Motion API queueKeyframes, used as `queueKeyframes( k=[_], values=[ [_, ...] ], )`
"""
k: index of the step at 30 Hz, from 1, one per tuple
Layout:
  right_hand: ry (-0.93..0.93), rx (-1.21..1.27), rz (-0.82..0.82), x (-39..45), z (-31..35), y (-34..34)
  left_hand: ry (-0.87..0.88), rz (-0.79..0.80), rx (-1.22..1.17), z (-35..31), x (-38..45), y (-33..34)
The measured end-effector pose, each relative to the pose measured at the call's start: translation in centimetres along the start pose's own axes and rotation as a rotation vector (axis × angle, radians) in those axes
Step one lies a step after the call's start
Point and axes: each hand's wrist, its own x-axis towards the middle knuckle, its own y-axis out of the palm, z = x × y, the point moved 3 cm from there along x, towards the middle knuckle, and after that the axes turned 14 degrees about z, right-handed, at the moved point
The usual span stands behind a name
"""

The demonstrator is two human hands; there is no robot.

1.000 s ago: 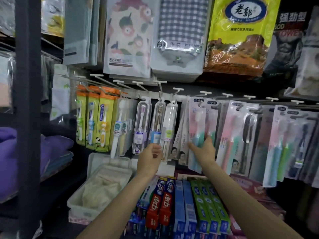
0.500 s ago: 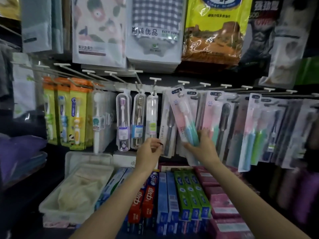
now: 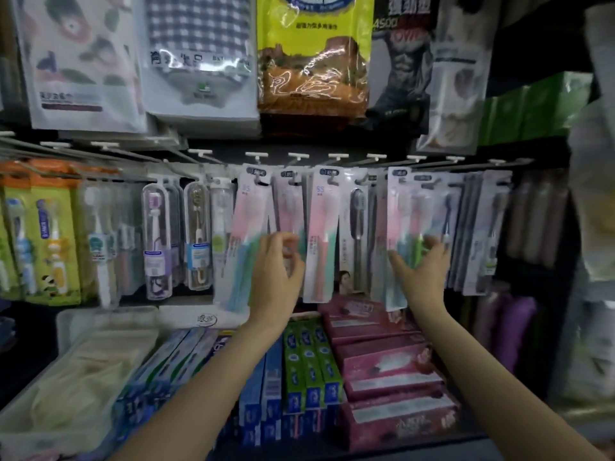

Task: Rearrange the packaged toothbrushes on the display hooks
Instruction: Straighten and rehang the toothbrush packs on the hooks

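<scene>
Reaching along hooks point(image 3: 336, 156) | left hand point(image 3: 278, 274) pinching pack point(image 3: 289, 211); right hand point(image 3: 422, 271) splayed on pack point(image 3: 401, 227) | light, slick, bendy blister cards: take the lower edge.

Both hands reach up at mid-frame among packaged toothbrushes hanging from a row of white display hooks point(image 3: 337, 156). The left hand point(image 3: 278, 266), fingers curled, pinches a pink-and-teal pack point(image 3: 288, 207). The right hand point(image 3: 422, 272), fingers spread, touches a blurred pack point(image 3: 401, 227). Toothpaste boxes point(image 3: 312, 371) lie below.
</scene>
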Motion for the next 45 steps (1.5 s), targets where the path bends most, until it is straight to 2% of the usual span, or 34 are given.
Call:
queueKeyframes(
  k=[3, 5, 7, 9, 12, 14, 18, 24, 26, 29, 35, 45],
  values=[
    [0.172, 0.066, 0.287, 0.8, -2.7, 0.1, 0.009, 0.062, 0.0, -1.2, -0.4, 3.2],
    [0.177, 0.019, 0.337, 0.7, -3.9, -0.1, -0.002, 0.102, -0.017, -1.7, -0.9, 5.1],
    [0.139, -0.035, 0.367, 0.0, -4.6, -0.1, -0.044, 0.136, -0.046, -2.0, -1.3, 6.7],
    [0.088, -0.059, 0.483, -1.3, -4.5, 0.4, -0.126, 0.192, -0.128, -2.3, -1.3, 8.2],
    [-0.044, 0.126, 0.644, -3.2, -3.9, 1.6, -0.244, 0.317, -0.242, -2.9, -1.2, 9.8],
    [-0.134, 0.113, 0.682, -3.9, -3.7, 1.8, -0.295, 0.339, -0.255, -3.3, -1.0, 10.0],
    [-0.162, 0.1, 0.738, -4.7, -3.6, 2.0, -0.318, 0.349, -0.227, -3.5, -0.3, 8.8],
    [-0.004, -0.011, 0.67, -4.8, -5.1, 0.1, -0.23, 0.359, 0.175, -3.0, 0.9, 5.2],
    [0.03, -0.085, 0.653, -4.8, -5.7, -1.3, -0.197, 0.352, 0.238, -2.7, 0.9, 4.6],
    [0.109, -0.155, 0.57, -4.6, -7.0, -3.4, -0.195, 0.393, 0.245, -2.9, 0.9, 4.9],
    [0.204, -0.038, 0.377, -2.6, -7.8, -5.9, -0.187, 0.418, 0.228, -4.0, 0.0, 6.3],
    [0.155, 0.199, 0.249, 4.0, -7.5, -2.1, -0.228, 0.322, 0.168, -2.9, -0.5, 8.6]
  ],
)
